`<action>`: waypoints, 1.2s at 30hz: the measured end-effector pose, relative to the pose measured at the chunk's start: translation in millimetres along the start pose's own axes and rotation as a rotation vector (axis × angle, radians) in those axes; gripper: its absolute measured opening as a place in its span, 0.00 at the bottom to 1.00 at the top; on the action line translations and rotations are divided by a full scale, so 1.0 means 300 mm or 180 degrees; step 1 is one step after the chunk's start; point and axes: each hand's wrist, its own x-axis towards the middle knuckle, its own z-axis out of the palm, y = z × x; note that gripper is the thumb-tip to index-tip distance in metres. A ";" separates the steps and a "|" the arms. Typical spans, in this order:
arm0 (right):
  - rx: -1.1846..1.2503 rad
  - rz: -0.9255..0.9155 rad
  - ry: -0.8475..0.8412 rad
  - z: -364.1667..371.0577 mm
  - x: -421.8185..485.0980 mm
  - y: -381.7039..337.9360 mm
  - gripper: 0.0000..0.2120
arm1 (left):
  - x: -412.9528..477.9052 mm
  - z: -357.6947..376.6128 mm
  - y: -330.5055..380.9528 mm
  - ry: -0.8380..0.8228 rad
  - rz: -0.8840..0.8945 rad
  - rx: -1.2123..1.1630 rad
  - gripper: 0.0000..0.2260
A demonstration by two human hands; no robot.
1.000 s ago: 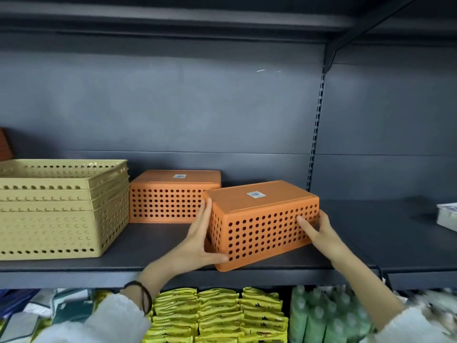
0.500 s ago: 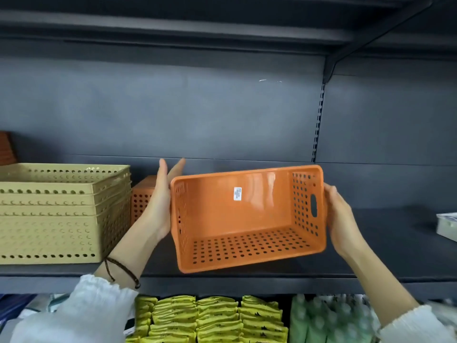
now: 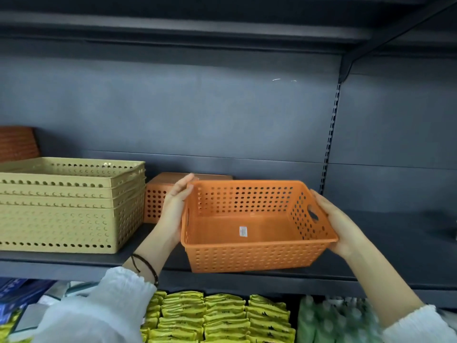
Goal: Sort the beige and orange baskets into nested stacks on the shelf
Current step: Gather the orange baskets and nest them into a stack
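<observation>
Left hand [image 3: 173, 209]: centre-left of frame, fingers straight and close together, pointing up. Palm pressed flat on the left end wall of the orange basket [image 3: 247, 253]; fingertips stand above its rim. Dark band [image 3: 146, 264] on the wrist, white sleeve [image 3: 103, 305] below it.

Right hand [image 3: 338, 226]: centre-right of frame, palm against the right end wall beside the handle slot. Fingers lie stretched along the outside of that wall, not curled through the slot. The basket is carried by pressure between my two flat hands.

Orange basket: in the air at centre frame, opening upward and tipped a little toward me, its lower edge in front of the front lip of the dark shelf [image 3: 395, 243]. Inside: a small white sticker [image 3: 243, 231] on the floor.

Beige stack [image 3: 69, 206]: left of frame, standing on the shelf, several baskets nested, openings up.

Second orange basket [image 3: 154, 201]: on the shelf, bottom up, just beside the beige stack, partly hidden behind my left hand and the carried basket.

More orange basketwork [image 3: 14, 144] at the far left edge, behind the beige stack; too cut off to count.

Lower shelf, bottom of frame: yellow packets [image 3: 222, 315] in rows, blurred green bottles [image 3: 333, 323] to their right
</observation>
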 end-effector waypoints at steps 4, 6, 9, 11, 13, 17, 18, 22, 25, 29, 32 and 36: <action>-0.0025 0.0272 0.0365 -0.017 0.044 -0.003 0.20 | 0.035 -0.001 -0.018 0.0537 0.0065 0.0318 0.08; -0.0110 0.0345 0.0530 -0.033 0.060 -0.013 0.19 | 0.056 -0.017 -0.025 0.0551 0.0380 0.0921 0.05; -0.0131 0.0350 0.0795 -0.068 0.080 -0.033 0.19 | 0.103 -0.060 -0.041 0.0576 0.0957 0.2186 0.06; -0.0184 0.0320 0.0954 -0.097 0.092 -0.050 0.17 | 0.143 -0.095 -0.039 0.0527 0.1439 0.3350 0.11; -0.0165 0.0306 0.1106 -0.125 0.092 -0.062 0.17 | 0.175 -0.125 -0.031 0.0201 0.1685 0.4483 0.17; -0.0156 0.0330 0.1196 -0.177 0.098 -0.078 0.18 | 0.261 -0.156 -0.030 -0.0290 0.1550 0.5656 0.33; -0.0167 0.0334 0.1196 -0.190 0.103 -0.082 0.18 | 0.288 -0.159 -0.025 -0.0335 0.1537 0.5825 0.36; -0.0172 0.0266 0.1244 -0.237 0.117 -0.104 0.18 | 0.382 -0.161 -0.026 -0.0430 0.1208 0.6202 0.42; -0.0133 0.0220 0.1293 -0.243 0.134 -0.106 0.18 | 0.424 -0.150 -0.012 -0.0484 0.1111 0.6557 0.42; -0.0131 0.0186 0.1357 -0.224 0.157 -0.093 0.18 | 0.433 -0.111 -0.010 -0.0715 0.1177 0.6752 0.41; 0.0029 0.0107 0.1361 -0.218 0.167 -0.078 0.17 | 0.423 -0.101 -0.009 -0.0955 0.0892 0.6640 0.41; 0.0262 0.0026 0.1134 -0.208 0.141 -0.058 0.09 | 0.412 -0.096 0.004 -0.0934 0.0760 0.6674 0.42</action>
